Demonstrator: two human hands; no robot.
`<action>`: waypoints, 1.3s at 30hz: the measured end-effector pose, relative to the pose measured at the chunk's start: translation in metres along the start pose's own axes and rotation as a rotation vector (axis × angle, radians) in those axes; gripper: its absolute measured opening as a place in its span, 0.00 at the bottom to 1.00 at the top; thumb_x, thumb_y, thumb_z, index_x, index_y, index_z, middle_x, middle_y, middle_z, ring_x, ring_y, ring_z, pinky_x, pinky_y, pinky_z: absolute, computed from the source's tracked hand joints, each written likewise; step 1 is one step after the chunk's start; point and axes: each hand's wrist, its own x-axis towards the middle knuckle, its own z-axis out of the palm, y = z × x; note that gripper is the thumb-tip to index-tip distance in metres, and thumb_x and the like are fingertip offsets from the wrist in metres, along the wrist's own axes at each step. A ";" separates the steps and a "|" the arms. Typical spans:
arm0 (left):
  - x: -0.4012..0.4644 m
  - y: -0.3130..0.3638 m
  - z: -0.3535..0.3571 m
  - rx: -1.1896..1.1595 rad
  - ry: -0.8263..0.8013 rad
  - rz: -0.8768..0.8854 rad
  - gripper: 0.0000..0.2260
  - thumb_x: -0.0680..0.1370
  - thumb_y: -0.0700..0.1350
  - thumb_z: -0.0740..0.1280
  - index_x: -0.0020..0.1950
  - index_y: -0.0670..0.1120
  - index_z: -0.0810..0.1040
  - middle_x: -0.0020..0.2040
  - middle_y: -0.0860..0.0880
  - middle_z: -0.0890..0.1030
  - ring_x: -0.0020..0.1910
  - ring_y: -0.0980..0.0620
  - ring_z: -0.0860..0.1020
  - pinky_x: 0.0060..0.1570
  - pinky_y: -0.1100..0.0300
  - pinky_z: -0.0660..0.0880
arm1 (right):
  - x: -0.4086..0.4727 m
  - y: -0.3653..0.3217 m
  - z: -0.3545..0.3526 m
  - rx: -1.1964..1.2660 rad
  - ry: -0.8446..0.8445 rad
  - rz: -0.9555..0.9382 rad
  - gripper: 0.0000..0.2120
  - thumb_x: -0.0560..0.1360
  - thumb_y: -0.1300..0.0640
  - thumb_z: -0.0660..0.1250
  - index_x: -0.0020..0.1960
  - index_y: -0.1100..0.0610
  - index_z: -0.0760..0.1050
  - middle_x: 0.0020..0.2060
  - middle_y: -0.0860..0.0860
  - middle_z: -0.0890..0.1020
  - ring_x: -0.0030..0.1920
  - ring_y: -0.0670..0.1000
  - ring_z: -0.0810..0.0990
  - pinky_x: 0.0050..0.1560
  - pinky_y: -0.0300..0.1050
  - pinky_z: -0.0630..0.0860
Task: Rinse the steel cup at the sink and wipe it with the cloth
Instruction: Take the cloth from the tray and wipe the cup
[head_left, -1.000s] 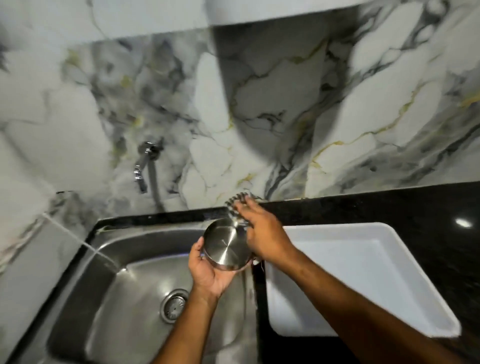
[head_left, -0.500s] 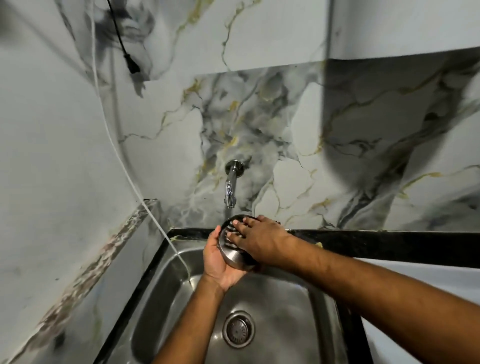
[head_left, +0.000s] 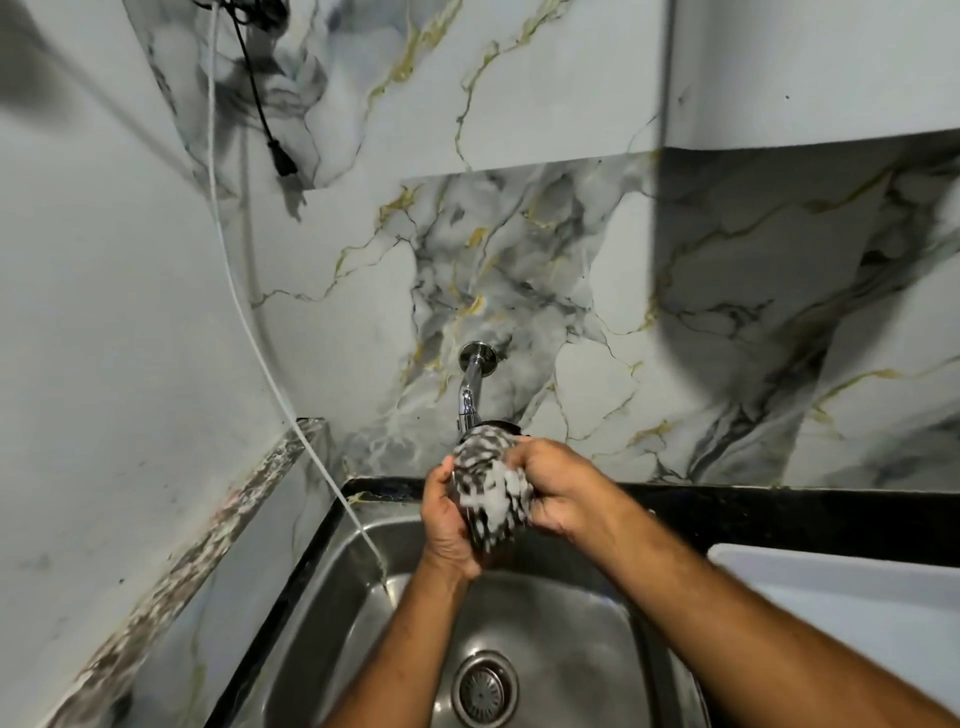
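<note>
Both hands were raised over the steel sink (head_left: 322, 613), just below the wall tap (head_left: 470, 387). The left hand (head_left: 447, 525) was curled around the left side of a bundle, palm toward it, fingers wrapped behind. The right hand (head_left: 558, 491) was closed over the bundle's right side, its fingers pressed into the black-and-white patterned cloth (head_left: 485, 486). The cloth covered nearly all of the cup; only a dark sliver of the cup's rim (head_left: 501, 426) showed at the top, near the tap's outlet. The cup was therefore held between both hands, wrapped in the cloth, above the far end of the basin. The motion blur on the cloth prevented any reading of its folds. The drain (head_left: 484, 688) lay in the basin floor below the forearms. A white cord (head_left: 244, 306) ran down the left wall into the sink's near-left corner. A white tray (head_left: 841, 597) sat on the black counter (head_left: 779, 512) to the right of the basin. A black plug (head_left: 283, 161) hung against the marble wall above.
</note>
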 end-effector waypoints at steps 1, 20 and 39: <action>0.000 0.000 0.005 0.012 -0.007 -0.013 0.24 0.75 0.56 0.57 0.57 0.41 0.83 0.51 0.40 0.85 0.51 0.42 0.83 0.47 0.51 0.81 | 0.007 -0.003 0.001 0.144 0.065 0.019 0.18 0.74 0.74 0.48 0.48 0.70 0.77 0.47 0.68 0.79 0.42 0.63 0.82 0.51 0.60 0.79; -0.018 0.024 -0.002 0.009 -0.115 -0.181 0.28 0.71 0.55 0.66 0.61 0.35 0.79 0.55 0.33 0.82 0.55 0.36 0.81 0.57 0.43 0.77 | -0.022 -0.008 -0.041 -2.345 -0.548 -0.631 0.26 0.78 0.62 0.63 0.74 0.45 0.67 0.69 0.50 0.77 0.68 0.55 0.75 0.73 0.58 0.65; -0.010 -0.001 0.014 0.019 0.013 -0.071 0.25 0.73 0.56 0.63 0.55 0.36 0.83 0.48 0.36 0.85 0.51 0.39 0.83 0.53 0.46 0.80 | -0.028 -0.005 -0.023 -1.769 -0.142 -0.119 0.10 0.71 0.66 0.67 0.48 0.54 0.81 0.44 0.54 0.84 0.41 0.52 0.80 0.41 0.44 0.78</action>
